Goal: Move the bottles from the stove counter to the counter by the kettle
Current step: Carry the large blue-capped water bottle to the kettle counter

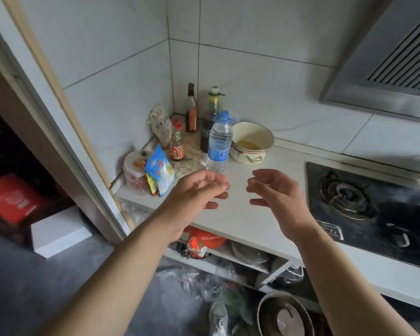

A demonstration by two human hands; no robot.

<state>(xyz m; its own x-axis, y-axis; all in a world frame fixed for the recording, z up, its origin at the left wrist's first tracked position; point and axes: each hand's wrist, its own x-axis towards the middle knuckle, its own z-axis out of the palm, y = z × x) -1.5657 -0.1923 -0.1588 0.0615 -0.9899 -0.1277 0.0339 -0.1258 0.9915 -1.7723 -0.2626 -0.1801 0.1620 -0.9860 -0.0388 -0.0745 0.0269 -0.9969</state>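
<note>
A clear water bottle (pixel 218 141) with a blue cap and blue label stands upright on the white stove counter (pixel 247 214). Behind it stand a dark sauce bottle (pixel 208 124) with a yellow neck, a thin dark bottle (pixel 191 110) in the corner, and a small bottle (pixel 177 144) with a red cap. My left hand (pixel 199 190) hovers just in front of the water bottle, fingers apart and curled, holding nothing. To the right of it, my right hand (pixel 274 190) is held the same way with its palm empty. The kettle is not in view.
A cream bowl (pixel 251 141) sits right of the bottles. Snack packets (pixel 159 173) and a paper roll (pixel 134 170) lie at the counter's left end. A gas hob (pixel 364 204) fills the right side, under a range hood (pixel 386 69). Shelves with pots sit below.
</note>
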